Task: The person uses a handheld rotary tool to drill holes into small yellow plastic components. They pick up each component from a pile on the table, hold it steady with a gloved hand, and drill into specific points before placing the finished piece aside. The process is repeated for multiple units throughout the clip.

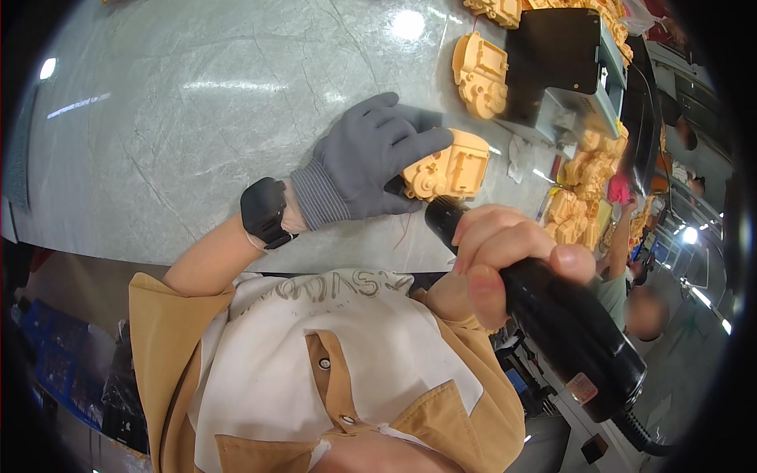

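My left hand [371, 154], in a grey knit glove, is closed around the left side of a yellow-orange plastic housing [467, 164] with moulded bosses and a raised rectangular frame. Its thumb is partly hidden behind the part. Bare fingers of my right hand [516, 248] wrap around a black corded electric screwdriver [572, 335], tilted with its cord end toward the lower right. The tool's dark nose comes right up to the lower edge of the housing; whether its tip touches cannot be made out.
Beyond my hands another yellow-orange housing [481, 75] lies beside a black and grey box-shaped device [552, 67]. Several more housings [576, 217] are piled at right on the grey marbled table [197, 142]. A co-worker's arm [620, 236] reaches in there. Blue crates [59, 347] stand at lower left.
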{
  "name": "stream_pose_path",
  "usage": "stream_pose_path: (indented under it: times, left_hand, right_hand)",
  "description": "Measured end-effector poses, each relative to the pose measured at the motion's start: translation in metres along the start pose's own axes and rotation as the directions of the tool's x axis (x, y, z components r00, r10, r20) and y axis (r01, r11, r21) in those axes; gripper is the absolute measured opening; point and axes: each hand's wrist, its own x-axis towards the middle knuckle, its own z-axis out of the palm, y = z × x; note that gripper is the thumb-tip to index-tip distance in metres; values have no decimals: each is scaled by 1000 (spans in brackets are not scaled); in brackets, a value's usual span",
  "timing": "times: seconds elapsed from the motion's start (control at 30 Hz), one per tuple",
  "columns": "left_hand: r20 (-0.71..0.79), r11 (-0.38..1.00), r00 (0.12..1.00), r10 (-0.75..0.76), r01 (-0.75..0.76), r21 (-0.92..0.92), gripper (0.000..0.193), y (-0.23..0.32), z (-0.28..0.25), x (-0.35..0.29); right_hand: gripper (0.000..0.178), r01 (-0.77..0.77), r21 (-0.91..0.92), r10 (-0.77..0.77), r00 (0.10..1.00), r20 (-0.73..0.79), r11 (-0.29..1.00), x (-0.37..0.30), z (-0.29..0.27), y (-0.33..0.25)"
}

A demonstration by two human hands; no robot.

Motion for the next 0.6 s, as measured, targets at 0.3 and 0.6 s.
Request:
stream_pose_path:
  times: [0.3,0.6]
  left_hand:
    - [13,1000,1000,-1,1,7,73,0,-1,0]
    - [21,1000,1000,-10,10,1,74,-1,0,0]
  right_hand:
    - [52,37,-20,-36,999,14,999,1,1,5]
    - [52,13,-4,-13,1000,-11,1000,-1,0,5]
